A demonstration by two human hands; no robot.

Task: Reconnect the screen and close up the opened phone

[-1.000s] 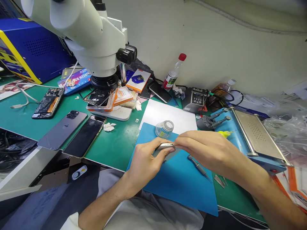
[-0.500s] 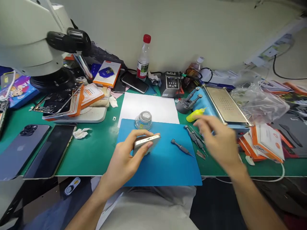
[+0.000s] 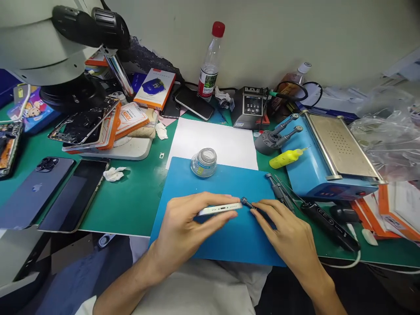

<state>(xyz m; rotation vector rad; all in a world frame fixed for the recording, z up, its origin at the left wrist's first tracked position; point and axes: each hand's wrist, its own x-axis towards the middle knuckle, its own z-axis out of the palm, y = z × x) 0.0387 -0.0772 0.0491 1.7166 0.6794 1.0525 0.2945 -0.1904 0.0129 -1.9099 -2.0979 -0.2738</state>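
My left hand (image 3: 187,223) is closed around a silver phone (image 3: 219,209), holding it by its bottom edge just above the blue work mat (image 3: 223,245). My right hand (image 3: 285,234) rests on the mat to the right of the phone, its fingers pinched on a small grey screwdriver (image 3: 247,204) whose end sits beside the phone's corner. A small glass jar (image 3: 204,162) stands at the mat's far edge.
Microscope (image 3: 49,39) and phone parts at far left; two dark phones (image 3: 55,192) lie at the left front. White sheet (image 3: 213,142), water bottle (image 3: 210,63), soldering station (image 3: 250,107), blue heating plate machine (image 3: 328,162), yellow bottle (image 3: 285,158) and several tools (image 3: 324,221) fill the right.
My right hand came back from reaching right and took hold of the screwdriver on the mat. The phone stayed in my left hand. The view shifted slightly.
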